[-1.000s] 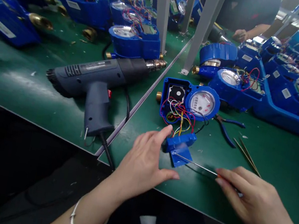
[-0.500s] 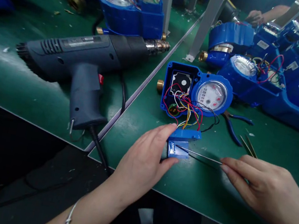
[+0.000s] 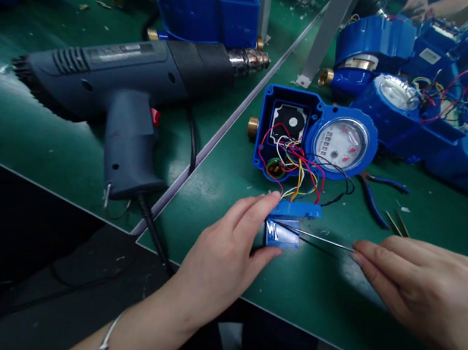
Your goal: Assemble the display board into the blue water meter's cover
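Observation:
An open blue water meter point(image 3: 313, 137) lies on the green bench with its dial up and coloured wires point(image 3: 295, 171) spilling toward me. The wires lead to a small blue box-shaped part point(image 3: 291, 224) just in front of it. My left hand point(image 3: 228, 246) pinches this part between thumb and forefinger. My right hand point(image 3: 426, 290) grips a thin metal probe point(image 3: 322, 239) whose tip rests in the part's open side.
A grey heat gun point(image 3: 128, 81) lies on its side to the left, its cord running off the bench edge. Blue-handled pliers point(image 3: 378, 194) and tweezers point(image 3: 397, 223) lie right of the meter. Several more blue meters crowd the back; another person's hand point(image 3: 415, 5) shows at top right.
My left hand has closed from hovering beside the small blue part to pinching it. The probe tip has moved into the part. The view has dipped closer to the bench.

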`<state>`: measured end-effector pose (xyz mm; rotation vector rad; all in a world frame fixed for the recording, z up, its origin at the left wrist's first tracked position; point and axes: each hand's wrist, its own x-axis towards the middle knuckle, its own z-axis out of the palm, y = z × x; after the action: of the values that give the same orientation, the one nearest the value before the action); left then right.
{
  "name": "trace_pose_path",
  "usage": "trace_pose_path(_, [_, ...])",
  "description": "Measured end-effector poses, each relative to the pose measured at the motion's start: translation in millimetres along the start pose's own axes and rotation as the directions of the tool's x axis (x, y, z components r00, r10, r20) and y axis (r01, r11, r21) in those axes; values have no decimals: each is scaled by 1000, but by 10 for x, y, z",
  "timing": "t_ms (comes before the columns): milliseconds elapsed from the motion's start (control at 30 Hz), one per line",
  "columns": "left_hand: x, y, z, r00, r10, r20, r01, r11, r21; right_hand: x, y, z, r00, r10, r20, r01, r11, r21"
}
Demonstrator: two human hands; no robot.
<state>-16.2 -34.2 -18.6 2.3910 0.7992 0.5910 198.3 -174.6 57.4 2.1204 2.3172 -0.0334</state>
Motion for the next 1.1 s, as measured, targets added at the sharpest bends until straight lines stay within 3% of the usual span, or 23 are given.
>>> trace_pose_path(200, [-5, 14, -4, 1000, 22, -9, -22, 999, 35, 37, 34, 5, 999, -32, -9, 31, 999, -41])
trace_pose_path(367, [2, 23, -2, 1000, 23, -15, -22, 999, 42, -13, 49, 125, 993, -66, -93, 60, 996, -69])
trace_pose_path(567, [2, 19, 6, 1000, -2, -2, 2, 1000, 30, -69, 53, 249, 994, -38, -104, 32, 998, -59])
trace_pose_path(833, [22, 18, 11, 1000, -18, -11, 18, 1000, 8, -89, 100, 421, 996, 89, -19, -85, 982, 166])
trace_pose_path(933, [22, 17, 6, 1000, -23, -9, 23, 1000, 17, -97, 99, 379, 997, 76, -23, -72, 987, 143])
trace_pose_path(1100, [14, 9, 12, 1000, -20, -12, 21, 1000, 8, -63, 12, 119, 999, 19, -46, -22, 998, -66])
